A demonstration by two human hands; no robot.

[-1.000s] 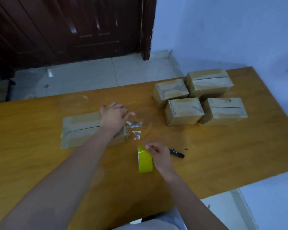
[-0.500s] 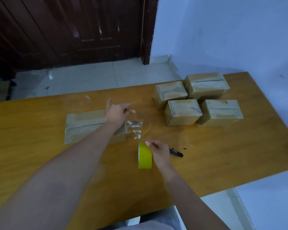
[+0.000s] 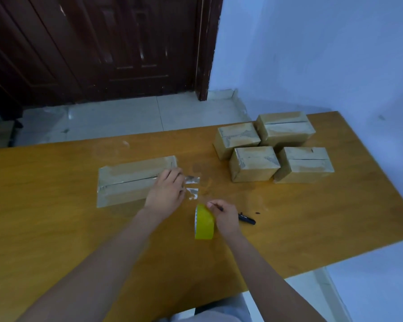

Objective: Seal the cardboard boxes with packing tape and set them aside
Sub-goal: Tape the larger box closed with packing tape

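A long flat cardboard box [image 3: 128, 180] lies on the wooden table [image 3: 56, 228], left of centre, with clear tape along its top seam. My left hand [image 3: 166, 192] rests on the box's right end, fingers flat over the tape where it runs off the edge. Loose clear tape [image 3: 192, 187] stretches from there toward a yellow tape roll [image 3: 204, 223] standing on edge. My right hand [image 3: 223, 216] grips the roll from its right side. Several smaller taped boxes [image 3: 254, 162] sit grouped at the far right.
A black pen [image 3: 247, 219] lies on the table just right of my right hand, with a small black cap or speck [image 3: 257, 213] beyond it. A dark wooden door [image 3: 102, 47] and tiled floor lie behind the table. A blue wall borders the right.
My left hand has slid from the box's top to its right end, nearer me. The right hand and tape roll have stayed nearly in place. The camera has tilted slightly.
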